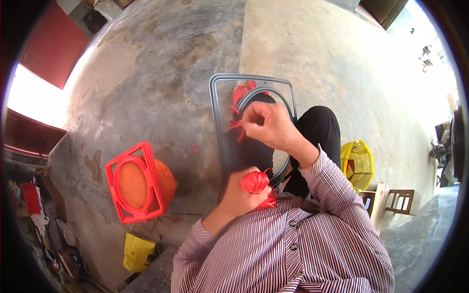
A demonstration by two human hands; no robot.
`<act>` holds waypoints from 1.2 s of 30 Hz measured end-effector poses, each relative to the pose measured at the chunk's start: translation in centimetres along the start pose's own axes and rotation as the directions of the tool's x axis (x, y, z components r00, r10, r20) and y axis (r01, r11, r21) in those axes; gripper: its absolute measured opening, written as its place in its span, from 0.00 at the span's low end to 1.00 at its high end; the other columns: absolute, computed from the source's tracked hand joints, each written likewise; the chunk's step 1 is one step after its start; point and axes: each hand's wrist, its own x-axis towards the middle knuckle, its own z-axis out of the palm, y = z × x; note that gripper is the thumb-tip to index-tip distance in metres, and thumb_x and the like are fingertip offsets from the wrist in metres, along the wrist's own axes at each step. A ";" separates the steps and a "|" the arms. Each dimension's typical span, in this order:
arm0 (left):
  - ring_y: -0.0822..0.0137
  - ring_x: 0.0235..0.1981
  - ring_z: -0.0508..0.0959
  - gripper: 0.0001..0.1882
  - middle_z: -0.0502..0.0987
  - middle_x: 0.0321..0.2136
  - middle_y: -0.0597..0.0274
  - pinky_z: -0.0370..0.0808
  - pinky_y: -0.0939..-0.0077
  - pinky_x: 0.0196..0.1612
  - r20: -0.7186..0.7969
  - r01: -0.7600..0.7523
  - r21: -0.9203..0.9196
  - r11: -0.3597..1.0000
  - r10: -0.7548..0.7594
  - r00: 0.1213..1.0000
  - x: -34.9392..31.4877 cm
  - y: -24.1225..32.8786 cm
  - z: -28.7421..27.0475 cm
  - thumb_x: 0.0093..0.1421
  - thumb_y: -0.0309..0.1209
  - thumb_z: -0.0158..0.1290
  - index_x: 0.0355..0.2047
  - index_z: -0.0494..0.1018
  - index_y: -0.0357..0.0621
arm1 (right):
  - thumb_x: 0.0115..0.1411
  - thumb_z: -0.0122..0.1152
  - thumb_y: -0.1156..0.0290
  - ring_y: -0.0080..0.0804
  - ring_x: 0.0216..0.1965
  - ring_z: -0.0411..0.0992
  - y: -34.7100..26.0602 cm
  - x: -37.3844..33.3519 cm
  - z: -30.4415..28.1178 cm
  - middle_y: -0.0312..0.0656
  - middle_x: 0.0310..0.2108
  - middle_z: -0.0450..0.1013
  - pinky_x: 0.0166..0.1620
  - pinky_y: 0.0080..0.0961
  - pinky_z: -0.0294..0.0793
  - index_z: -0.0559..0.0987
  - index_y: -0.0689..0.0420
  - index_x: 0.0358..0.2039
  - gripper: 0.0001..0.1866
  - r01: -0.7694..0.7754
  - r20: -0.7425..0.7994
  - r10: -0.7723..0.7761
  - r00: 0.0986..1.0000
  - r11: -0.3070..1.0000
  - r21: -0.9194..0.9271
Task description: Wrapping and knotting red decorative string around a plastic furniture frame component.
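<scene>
Cord [238, 124] is running between our hands: we are pinching it with the right hand [267, 126] at the grey frame [215, 117] while the left hand [242, 195] is closing round the red spool [255, 182].

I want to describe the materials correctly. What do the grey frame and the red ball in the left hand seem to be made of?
The grey frame looks like moulded plastic or painted metal: smooth, even colour, rounded corners; I cannot tell which. The red ball in the left hand looks like wound plastic twine: glossy, with visible strand lines.
</scene>
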 end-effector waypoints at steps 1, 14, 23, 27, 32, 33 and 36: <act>0.73 0.25 0.75 0.08 0.74 0.23 0.64 0.72 0.78 0.33 0.006 -0.003 0.003 1.000 0.003 1.000 0.1 0.0 0.0 0.49 0.21 0.61 0.25 0.72 0.37 | 0.54 0.60 0.74 0.19 0.28 0.73 0.0 0.3 0.1 0.35 0.31 0.77 0.36 0.18 0.72 0.78 0.62 0.32 0.06 0.001 -0.007 -0.001 1.000 1.000 0.000; 0.72 0.26 0.75 0.07 0.74 0.24 0.64 0.72 0.77 0.34 0.017 0.018 -0.039 0.999 -0.017 1.000 0.2 -0.2 0.1 0.50 0.21 0.61 0.25 0.72 0.37 | 0.57 0.68 0.64 0.20 0.27 0.73 2.9 1.2 2.2 0.34 0.25 0.76 0.33 0.21 0.73 0.80 0.62 0.32 0.13 -0.044 -0.133 0.073 0.988 0.977 0.210; 0.76 0.22 0.72 0.09 0.73 0.20 0.65 0.70 0.77 0.30 -0.012 -0.042 -0.046 0.998 0.042 0.999 0.3 -0.9 0.3 0.49 0.22 0.62 0.25 0.70 0.38 | 0.55 0.65 0.67 0.22 0.26 0.74 4.5 1.7 2.4 0.38 0.22 0.75 0.31 0.24 0.73 0.79 0.65 0.29 0.12 -0.129 -0.141 0.164 0.976 0.964 0.232; 0.75 0.23 0.72 0.09 0.73 0.20 0.65 0.71 0.77 0.30 -0.002 -0.043 -0.022 0.999 0.043 0.999 0.3 -0.8 0.2 0.49 0.22 0.62 0.25 0.70 0.38 | 0.53 0.67 0.67 0.26 0.25 0.75 3.6 1.8 2.6 0.40 0.22 0.76 0.31 0.25 0.73 0.79 0.63 0.26 0.11 0.035 -0.267 0.027 0.963 0.973 0.227; 0.75 0.23 0.72 0.09 0.73 0.20 0.65 0.71 0.77 0.30 -0.002 -0.037 -0.033 0.999 0.037 0.999 0.5 -0.7 0.4 0.49 0.22 0.62 0.25 0.70 0.38 | 0.53 0.65 0.68 0.26 0.22 0.74 3.0 2.5 3.4 0.40 0.20 0.76 0.28 0.23 0.72 0.78 0.60 0.23 0.10 0.095 -0.281 -0.169 0.945 0.962 -0.256; 0.75 0.23 0.73 0.09 0.73 0.20 0.65 0.71 0.77 0.30 -0.008 -0.027 -0.062 0.998 0.026 1.000 0.6 -0.8 0.4 0.49 0.21 0.62 0.25 0.70 0.38 | 0.53 0.65 0.68 0.26 0.22 0.74 3.0 2.3 3.0 0.40 0.20 0.76 0.28 0.23 0.72 0.78 0.60 0.23 0.10 0.093 -0.286 -0.167 0.944 0.963 -0.254; 0.76 0.24 0.73 0.08 0.73 0.20 0.65 0.71 0.78 0.31 -0.027 -0.028 -0.076 0.997 0.026 0.999 0.4 -0.5 0.3 0.50 0.21 0.61 0.25 0.71 0.38 | 0.56 0.59 0.73 0.18 0.18 0.63 2.7 0.9 1.7 0.31 0.17 0.66 0.22 0.16 0.63 0.73 0.60 0.21 0.09 -0.083 -0.006 0.107 0.994 0.808 0.584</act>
